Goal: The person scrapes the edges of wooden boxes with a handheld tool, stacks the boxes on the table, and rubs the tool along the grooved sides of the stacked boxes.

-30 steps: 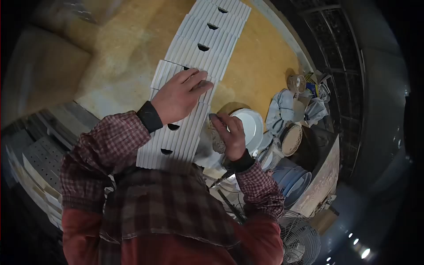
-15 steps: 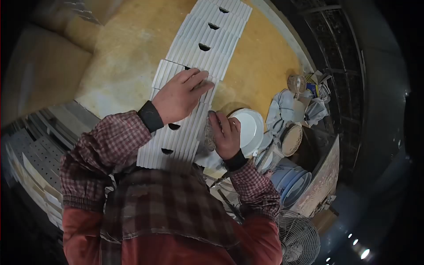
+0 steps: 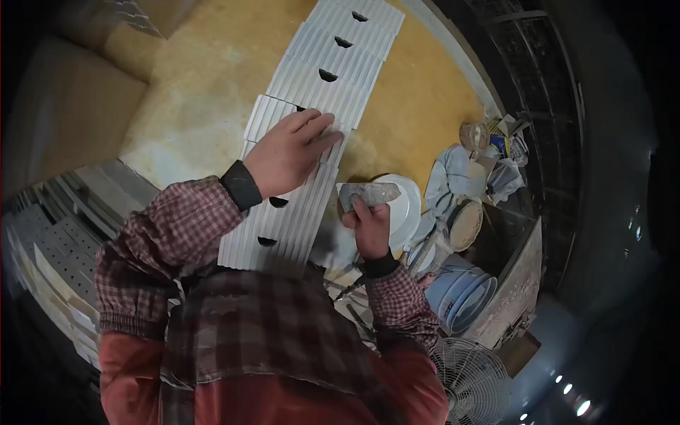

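Observation:
A long row of white grooved strips (image 3: 290, 221) runs up the table, packed side by side, with dark half-round notches along it. My left hand (image 3: 292, 152) rests on the middle of this row, fingers stretched out and lying on the strips, partly covering one notch. To the right of the row, my right hand (image 3: 372, 228) grips a flat grey scraper-like piece (image 3: 368, 193) with a worn surface. It is held over a white round plate or lid (image 3: 405, 212), apart from the strips. Whether the piece is metal or abrasive I cannot tell.
A yellowish tabletop (image 3: 205, 92) lies under the row. At right are crumpled cloths (image 3: 448, 177), a round tan-topped container (image 3: 467, 225), a blue bucket (image 3: 464, 294) and a wire fan (image 3: 471, 386). A brown cardboard box (image 3: 67, 117) stands at left.
My right hand has moved away from the strips' right edge and turned, so the grey piece now shows its flat face over the white plate. My left hand stays put.

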`<state>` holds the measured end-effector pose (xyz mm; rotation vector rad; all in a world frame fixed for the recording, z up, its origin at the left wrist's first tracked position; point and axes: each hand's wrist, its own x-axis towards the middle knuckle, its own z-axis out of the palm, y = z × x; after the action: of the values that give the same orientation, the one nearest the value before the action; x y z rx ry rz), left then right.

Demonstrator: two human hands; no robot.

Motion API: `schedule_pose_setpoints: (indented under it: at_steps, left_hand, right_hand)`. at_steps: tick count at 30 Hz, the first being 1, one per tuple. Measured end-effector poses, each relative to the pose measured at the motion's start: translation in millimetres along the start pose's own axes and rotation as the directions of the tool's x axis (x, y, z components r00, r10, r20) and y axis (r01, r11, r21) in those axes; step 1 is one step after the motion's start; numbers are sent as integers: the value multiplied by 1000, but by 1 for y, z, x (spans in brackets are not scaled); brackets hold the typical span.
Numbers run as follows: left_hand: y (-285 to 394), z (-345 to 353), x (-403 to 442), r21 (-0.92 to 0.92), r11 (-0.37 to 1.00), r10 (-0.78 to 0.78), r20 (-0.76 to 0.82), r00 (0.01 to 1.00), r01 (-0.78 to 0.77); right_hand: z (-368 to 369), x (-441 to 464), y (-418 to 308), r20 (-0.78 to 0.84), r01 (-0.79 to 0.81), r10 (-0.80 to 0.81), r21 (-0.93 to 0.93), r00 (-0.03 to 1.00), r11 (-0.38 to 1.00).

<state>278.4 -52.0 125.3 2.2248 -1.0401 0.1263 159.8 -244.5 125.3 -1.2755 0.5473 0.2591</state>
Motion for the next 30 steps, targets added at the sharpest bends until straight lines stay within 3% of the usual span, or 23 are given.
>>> schedule_pose_setpoints:
  at_steps: [4,6,7,9,10,13,16,19,20,21,22,23,24,25,26,27,28,30]
  left_hand:
    - [3,0,1,46,999,2,-11,1000,-2]
    - [0,0,0,15,999,31,-26,999,-31]
    - [3,-1,0,74,997,17,-10,1000,-16]
    - [0,1,1,19,1000,22,-18,1000,-21]
    - [4,-3,2,46,999,0,3,1000,0]
    - [2,-2,0,67,997,26,-4,1000,-26]
    - [2,-1,-1,71,997,21,-20,1000,-20]
    - [4,-4,0,74,997,30,-28,999,-28]
    - [6,-6,3,85,996,29,-1,1000,-28]
    - [4,-6,2,-49,999,-4,4,1000,4]
    - [6,-6,1,35,999,-14,2,1000,14]
    - [8,-7,1,77,996,-41,42,998,37]
    - [5,-6,2,-46,999,-2,-31,1000,1]
    - [6,-6,2,10,1000,-27,1,1000,27]
    - [7,-6,1,99,995,-35,30,999,32]
    - [6,-5,1,70,997,-16,8,1000,16]
    - [5,-5,1,39,999,1,-14,1000,-1]
    - [6,-5,0,59,998,-2,12,1000,1]
  right_hand:
    - [7,5,0,-43,-76,77,20,996,997]
    - [10,6,-9,-57,-121,115,-128,992,984]
    - [11,7,-8,-88,-168,166,-15,982,986]
    - [6,8,-12,-18,-72,70,-214,997,974]
    - [9,8,-13,-56,-131,127,-82,990,988]
    - [2,7,-14,-18,-131,130,-143,991,981]
    - [-7,5,-3,-39,-120,119,-32,992,992]
    - [-2,-8,5,-106,167,-175,-77,979,983]
    - [-4,-8,9,-61,287,-294,-106,954,952]
    - [-4,-7,11,-17,406,-411,-129,911,905]
    - [-3,-9,6,60,473,-476,-265,878,840]
    - [-3,-7,12,75,521,-523,-283,849,805]
    - [0,-6,16,93,566,-568,-299,818,768]
    - [5,-9,10,111,543,-544,-373,831,753]
    - [5,-8,14,165,601,-613,-503,773,622]
    - [6,-6,19,231,638,-665,-611,710,468]
    - [11,-1,19,341,725,-764,-649,548,230]
    - [11,-3,27,351,658,-751,-739,560,145]
